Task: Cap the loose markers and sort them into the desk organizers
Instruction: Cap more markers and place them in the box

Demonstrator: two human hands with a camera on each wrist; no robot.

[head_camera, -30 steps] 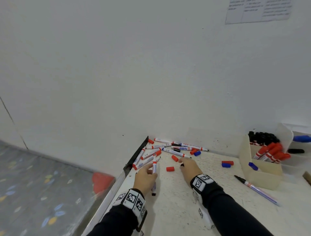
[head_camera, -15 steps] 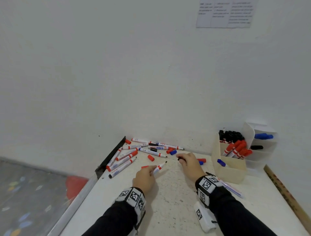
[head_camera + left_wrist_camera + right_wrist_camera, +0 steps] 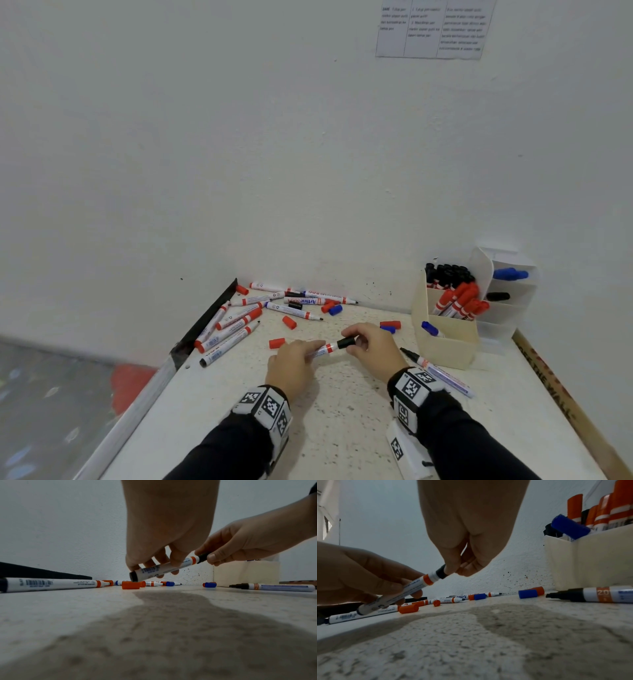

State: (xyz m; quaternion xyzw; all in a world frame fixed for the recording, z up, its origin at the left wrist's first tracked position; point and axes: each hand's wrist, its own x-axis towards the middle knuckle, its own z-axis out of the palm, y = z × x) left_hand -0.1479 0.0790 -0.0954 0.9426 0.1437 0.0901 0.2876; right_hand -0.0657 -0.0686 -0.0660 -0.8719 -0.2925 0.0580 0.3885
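My left hand [image 3: 308, 350] grips a white marker [image 3: 323, 349] with a red band, held just above the table. My right hand [image 3: 356, 342] pinches a black cap [image 3: 345, 342] that sits on the marker's tip. In the left wrist view the left hand's fingers [image 3: 173, 561] curl round the marker barrel [image 3: 154, 570], and the black cap [image 3: 203, 558] is at its far end. In the right wrist view the cap [image 3: 441, 572] sits between the right hand's thumb and fingers [image 3: 452, 566]. Several loose markers [image 3: 239, 322] lie at the back left.
A cream organizer box [image 3: 445, 346] holds red and black capped markers; a white tiered organizer [image 3: 507, 308] stands behind it. Loose red caps [image 3: 276, 343] and a blue cap [image 3: 388, 329] lie about. An uncapped black marker [image 3: 438, 371] lies right of my right wrist.
My left hand lifted the marker and turned its tip to the right. My right hand brought the black cap from the table onto that tip.
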